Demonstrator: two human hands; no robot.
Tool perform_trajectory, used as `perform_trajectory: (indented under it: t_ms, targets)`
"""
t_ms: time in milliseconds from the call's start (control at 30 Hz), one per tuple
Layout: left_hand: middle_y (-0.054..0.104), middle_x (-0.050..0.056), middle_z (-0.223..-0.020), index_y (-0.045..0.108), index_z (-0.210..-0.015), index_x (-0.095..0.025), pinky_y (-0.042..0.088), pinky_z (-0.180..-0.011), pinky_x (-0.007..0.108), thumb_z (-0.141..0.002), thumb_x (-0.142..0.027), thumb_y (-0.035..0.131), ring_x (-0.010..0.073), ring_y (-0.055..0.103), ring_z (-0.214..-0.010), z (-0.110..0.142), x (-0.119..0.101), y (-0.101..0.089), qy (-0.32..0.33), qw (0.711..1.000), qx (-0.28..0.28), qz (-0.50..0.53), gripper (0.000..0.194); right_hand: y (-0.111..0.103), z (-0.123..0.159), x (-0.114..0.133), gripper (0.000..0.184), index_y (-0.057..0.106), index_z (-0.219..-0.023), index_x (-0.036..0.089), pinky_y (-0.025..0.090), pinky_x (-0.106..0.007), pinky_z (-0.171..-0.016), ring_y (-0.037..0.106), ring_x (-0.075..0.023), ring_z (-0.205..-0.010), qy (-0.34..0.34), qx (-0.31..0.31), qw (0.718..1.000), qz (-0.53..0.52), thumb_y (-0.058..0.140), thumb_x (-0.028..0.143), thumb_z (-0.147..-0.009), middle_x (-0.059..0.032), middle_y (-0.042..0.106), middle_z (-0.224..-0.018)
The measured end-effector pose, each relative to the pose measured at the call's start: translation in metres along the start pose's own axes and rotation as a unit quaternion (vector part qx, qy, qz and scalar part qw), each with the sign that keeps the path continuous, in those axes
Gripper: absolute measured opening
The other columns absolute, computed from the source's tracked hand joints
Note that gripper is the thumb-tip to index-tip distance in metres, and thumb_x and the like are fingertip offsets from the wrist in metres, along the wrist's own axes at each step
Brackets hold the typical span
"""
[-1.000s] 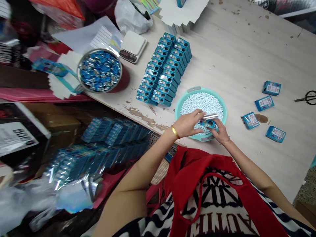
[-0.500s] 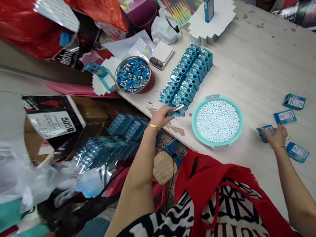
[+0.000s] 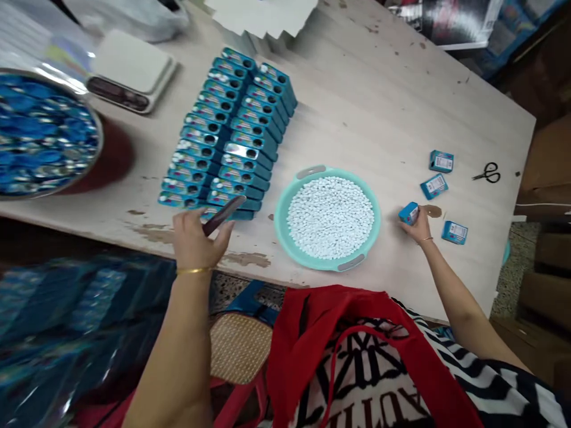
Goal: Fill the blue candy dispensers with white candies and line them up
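Note:
My left hand point(image 3: 195, 239) is at the near end of two rows of small teal boxes point(image 3: 227, 134) and holds a thin metal tool point(image 3: 223, 214) between thumb and fingers. My right hand point(image 3: 417, 226) is closed on one small teal box point(image 3: 408, 212) on the table, right of a teal basin point(image 3: 285, 235) filled with small white tablets point(image 3: 331, 217). Three more teal boxes lie loose beyond it: the first box point(image 3: 441, 160), the second box point(image 3: 433, 185) and the third box point(image 3: 455, 232).
A metal bowl point(image 3: 42, 134) of blue and silver pieces stands at the far left, with a small white scale point(image 3: 130, 70) behind it. Scissors point(image 3: 488, 173) lie near the table's right edge. White card sheets point(image 3: 263, 13) sit at the back. Stacked blue packs lie below the table at left.
My left hand carried the filled box and tool from the basin to the rows and now holds only the tool. My right hand reached to the loose boxes and took one.

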State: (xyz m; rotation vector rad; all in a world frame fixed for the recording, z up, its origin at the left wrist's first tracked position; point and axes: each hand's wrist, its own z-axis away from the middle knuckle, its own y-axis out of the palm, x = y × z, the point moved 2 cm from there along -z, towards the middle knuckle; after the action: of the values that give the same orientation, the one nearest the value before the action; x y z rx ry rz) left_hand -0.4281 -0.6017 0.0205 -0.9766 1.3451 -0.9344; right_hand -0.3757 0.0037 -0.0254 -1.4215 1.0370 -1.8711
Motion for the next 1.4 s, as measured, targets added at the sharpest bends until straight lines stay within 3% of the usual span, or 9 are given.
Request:
perform_trajectory:
  t_ms: [167,400,500,600,700,867,1100,1267,1400]
  targets:
    - [0.065,0.009,-0.105,0.055,-0.12,-0.02,0.052,-0.095,0.041,-0.094,-0.045,0.044,0.0242,0.062,-0.1,0.027,-0.086,0.021,0.118,0.973,0.156,0.124,0.037,-0.01,0.042,0.052,0.097,0.038,-0.14,0.027,0.046,-0.051,-0.109,0.056,-0.0271,-0.12,0.029,-0.064,0.951,-0.3,0.088,0.043,-0.058,-0.0109,0.054,-0.134]
    - [0.062,0.016,-0.11,0.059,-0.116,-0.015,0.049,-0.093,0.042,-0.095,-0.026,0.042,0.0289,0.059,-0.106,0.01,-0.15,0.073,0.182,0.952,0.245,0.002,0.03,-0.022,0.078,0.112,0.059,0.06,-0.117,0.028,0.063,-0.043,-0.08,0.07,-0.0237,-0.1,0.253,0.065,0.63,-0.731,0.068,0.069,-0.076,-0.0027,0.071,-0.108]
    - [0.059,0.018,-0.112,0.059,-0.119,-0.014,0.047,-0.087,0.043,-0.096,-0.016,0.035,0.0313,0.058,-0.103,0.006,-0.164,0.087,0.142,0.957,0.227,-0.111,0.033,-0.027,0.089,0.117,0.053,0.062,-0.115,0.027,0.063,-0.034,-0.072,0.071,-0.0209,-0.095,0.272,0.091,0.576,-0.765,0.075,0.06,-0.075,-0.0017,0.073,-0.104]
    - [0.057,0.019,-0.114,0.057,-0.121,-0.014,0.046,-0.087,0.042,-0.097,-0.012,0.029,0.0315,0.056,-0.105,0.015,-0.178,0.1,0.119,0.957,0.226,-0.137,0.038,-0.034,0.101,0.119,0.053,0.059,-0.121,0.032,0.063,-0.033,-0.073,0.07,-0.0202,-0.103,0.248,0.111,0.576,-0.771,0.08,0.041,-0.073,0.0005,0.071,-0.114]
    - [0.056,0.018,-0.116,0.057,-0.121,-0.016,0.046,-0.088,0.042,-0.096,-0.009,0.028,0.0307,0.054,-0.107,0.032,-0.192,0.113,0.101,0.959,0.244,-0.1,0.039,-0.042,0.106,0.121,0.056,0.056,-0.123,0.033,0.063,-0.036,-0.072,0.069,-0.0235,-0.108,0.219,0.136,0.578,-0.775,0.077,0.051,-0.075,-0.0024,0.07,-0.12]
    - [0.057,0.016,-0.118,0.058,-0.116,-0.018,0.046,-0.093,0.042,-0.091,-0.003,0.034,0.0286,0.054,-0.109,0.057,-0.224,0.135,0.058,0.96,0.269,0.056,0.038,-0.036,0.099,0.12,0.033,0.059,-0.1,0.029,0.058,-0.025,-0.057,0.071,-0.0163,-0.08,0.232,0.195,0.6,-0.74,0.074,0.049,-0.078,0.0008,0.073,-0.098]
    - [0.063,0.011,-0.113,0.055,-0.118,-0.015,0.049,-0.094,0.035,-0.086,-0.006,0.047,0.0207,0.059,-0.103,0.053,-0.242,0.149,0.082,0.94,0.286,0.169,0.034,-0.014,0.096,0.133,0.058,0.06,-0.116,0.029,0.06,-0.033,-0.092,0.069,-0.0189,-0.105,0.205,0.209,0.644,-0.707,0.086,0.036,-0.064,0.0001,0.072,-0.115]
    - [0.065,0.012,-0.113,0.054,-0.119,-0.014,0.051,-0.092,0.036,-0.091,-0.024,0.051,0.0195,0.061,-0.097,0.04,-0.218,0.122,0.099,0.925,0.266,0.252,0.03,-0.017,0.09,0.123,0.052,0.06,-0.107,0.03,0.061,-0.035,-0.085,0.069,-0.0175,-0.092,0.19,0.172,0.742,-0.619,0.089,0.028,-0.064,0.0042,0.072,-0.099]
    - [0.063,0.011,-0.119,0.053,-0.124,-0.017,0.05,-0.094,0.036,-0.093,-0.031,0.051,0.0197,0.061,-0.101,0.028,-0.202,0.072,0.148,0.919,0.243,0.273,0.034,-0.021,0.077,0.121,0.055,0.062,-0.12,0.03,0.052,-0.043,-0.104,0.062,-0.0223,-0.111,0.062,0.103,0.86,-0.496,0.085,0.033,-0.07,-0.0008,0.068,-0.115]
